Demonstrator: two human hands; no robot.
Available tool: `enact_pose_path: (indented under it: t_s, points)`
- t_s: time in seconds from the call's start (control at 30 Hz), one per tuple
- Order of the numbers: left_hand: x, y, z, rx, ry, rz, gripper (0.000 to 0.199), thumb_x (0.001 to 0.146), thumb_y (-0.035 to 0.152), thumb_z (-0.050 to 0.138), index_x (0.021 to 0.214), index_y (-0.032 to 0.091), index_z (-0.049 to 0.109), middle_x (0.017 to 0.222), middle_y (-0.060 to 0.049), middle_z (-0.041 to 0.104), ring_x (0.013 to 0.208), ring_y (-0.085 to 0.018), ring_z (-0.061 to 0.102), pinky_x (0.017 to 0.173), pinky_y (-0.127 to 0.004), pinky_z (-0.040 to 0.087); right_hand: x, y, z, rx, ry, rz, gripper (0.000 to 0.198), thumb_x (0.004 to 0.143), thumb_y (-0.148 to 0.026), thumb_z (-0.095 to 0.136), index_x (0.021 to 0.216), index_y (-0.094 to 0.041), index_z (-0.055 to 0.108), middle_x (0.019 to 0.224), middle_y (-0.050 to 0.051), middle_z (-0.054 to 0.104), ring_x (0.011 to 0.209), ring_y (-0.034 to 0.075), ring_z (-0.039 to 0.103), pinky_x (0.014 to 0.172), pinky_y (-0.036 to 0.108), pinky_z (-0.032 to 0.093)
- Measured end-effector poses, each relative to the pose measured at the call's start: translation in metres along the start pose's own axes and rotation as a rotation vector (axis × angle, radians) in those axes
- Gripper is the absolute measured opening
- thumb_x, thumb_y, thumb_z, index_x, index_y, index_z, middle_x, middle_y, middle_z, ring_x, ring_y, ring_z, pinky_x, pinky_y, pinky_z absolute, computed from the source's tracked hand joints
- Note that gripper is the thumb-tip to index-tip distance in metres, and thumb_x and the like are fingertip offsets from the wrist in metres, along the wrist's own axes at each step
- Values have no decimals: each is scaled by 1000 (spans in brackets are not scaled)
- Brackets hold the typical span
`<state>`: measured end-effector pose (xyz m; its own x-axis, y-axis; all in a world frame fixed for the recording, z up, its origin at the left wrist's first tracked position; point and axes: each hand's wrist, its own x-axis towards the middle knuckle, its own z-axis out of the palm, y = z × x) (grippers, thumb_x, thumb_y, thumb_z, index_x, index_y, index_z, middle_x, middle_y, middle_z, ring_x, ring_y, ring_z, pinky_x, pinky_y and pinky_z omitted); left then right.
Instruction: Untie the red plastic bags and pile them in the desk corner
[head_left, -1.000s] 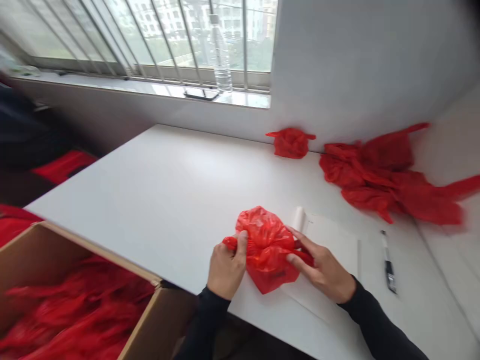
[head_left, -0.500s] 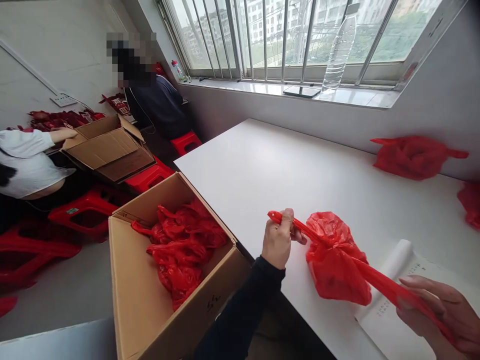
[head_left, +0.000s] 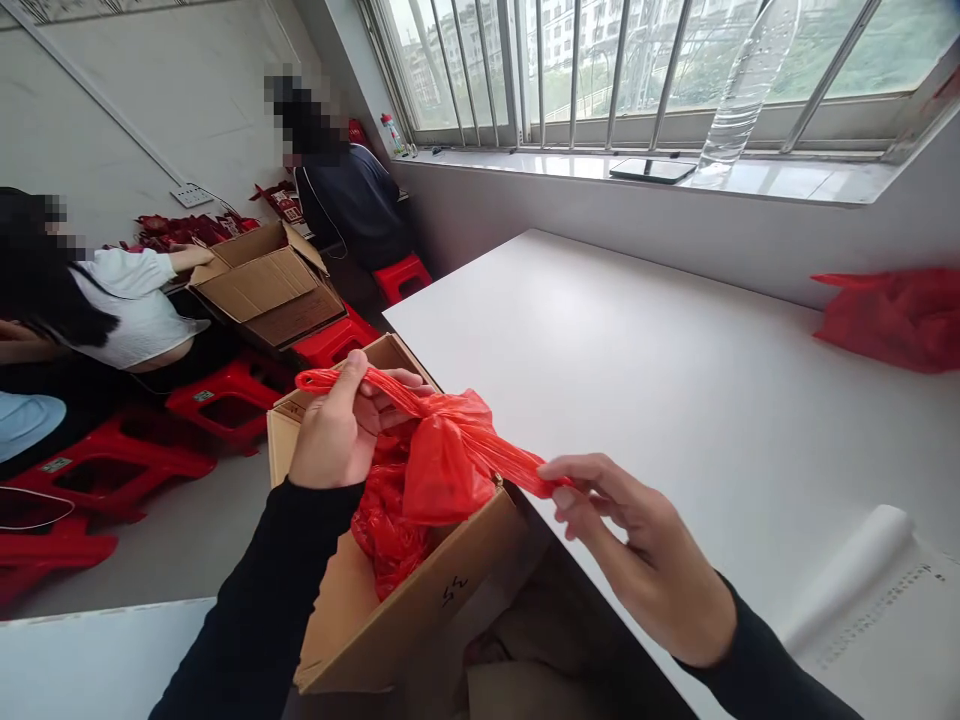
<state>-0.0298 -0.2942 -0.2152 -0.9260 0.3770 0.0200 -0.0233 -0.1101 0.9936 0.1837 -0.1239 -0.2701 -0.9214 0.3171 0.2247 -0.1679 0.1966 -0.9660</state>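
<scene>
A knotted red plastic bag [head_left: 448, 470] hangs between my two hands, over the near right wall of a cardboard box [head_left: 405, 620]. My left hand [head_left: 341, 425] is closed, pinching one twisted handle of the bag between thumb and fingers. The other handle is stretched to the right, its end pinched by the thumb and forefinger of my right hand [head_left: 630, 530]. Inside the box lie several crumpled red plastic bags [head_left: 390, 540], partly hidden behind my left hand and the held bag.
On the white table [head_left: 600, 340] are an open notebook [head_left: 885, 610] and another red bag [head_left: 892, 320] by the wall. The window sill bears a water bottle [head_left: 739, 95] and a phone [head_left: 652, 171]. People sit at left near red stools [head_left: 225, 400] and another cardboard box [head_left: 262, 290].
Both hands have carried the knotted red bag left, from above the table to over the box. The view has shifted too, with the box now further right in it.
</scene>
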Motion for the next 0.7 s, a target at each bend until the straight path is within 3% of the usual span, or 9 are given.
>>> enact_pose_path:
  t_s: [0.1, 0.23, 0.3, 0.4, 0.5, 0.6, 0.7]
  points:
    - [17, -18, -46, 103, 82, -21, 44, 86, 50, 56, 62, 20, 36, 73, -6, 72, 79, -25, 71, 69, -34, 57, 29, 8, 36, -34, -71, -68, 22, 101, -23, 43, 113, -26, 61, 97, 4, 66, 79, 17, 62, 70, 29, 54]
    - [20, -63, -99, 454, 105, -136, 41, 87, 56, 45, 63, 25, 32, 54, -3, 62, 67, -24, 67, 60, -31, 52, 43, 26, 79, -360, -266, -222, 25, 97, -14, 43, 113, -24, 60, 95, 5, 67, 84, 20, 61, 73, 31, 49]
    - [11, -92, -123, 668, 45, -230, 43, 83, 58, 49, 60, 25, 35, 45, 0, 53, 56, -22, 60, 56, -31, 47, 41, 34, 92, -503, -374, -258, 26, 95, -12, 45, 115, -23, 58, 90, 5, 67, 81, 21, 60, 70, 31, 48]
    - [-10, -134, -156, 953, -161, -366, 44, 75, 53, 64, 53, 23, 42, 42, 3, 47, 49, -18, 52, 59, -32, 44, 33, 39, 91, -549, -423, -234, 29, 95, -12, 45, 120, -23, 56, 92, 6, 67, 83, 22, 60, 70, 32, 48]
    - [-26, -166, -178, 1157, -405, -452, 33, 79, 46, 66, 63, 19, 57, 59, 0, 61, 60, -18, 59, 73, -35, 48, 26, 37, 72, -464, -364, -138, 32, 97, -12, 42, 123, -25, 56, 98, 6, 67, 87, 21, 62, 76, 33, 50]
    - [-22, -185, -180, 1328, -557, -444, 30, 86, 40, 59, 97, 13, 67, 90, -11, 70, 89, -26, 66, 88, -45, 47, 21, 32, 54, -385, -301, -72, 29, 99, -14, 41, 117, -28, 58, 99, 4, 68, 87, 20, 63, 76, 33, 50]
    - [-8, -198, -161, 1428, -684, -319, 55, 85, 33, 58, 136, 12, 51, 125, -22, 59, 118, -37, 56, 97, -52, 42, 12, 29, 45, -346, -278, -49, 27, 100, -16, 41, 113, -28, 59, 96, 3, 67, 85, 18, 64, 73, 31, 50]
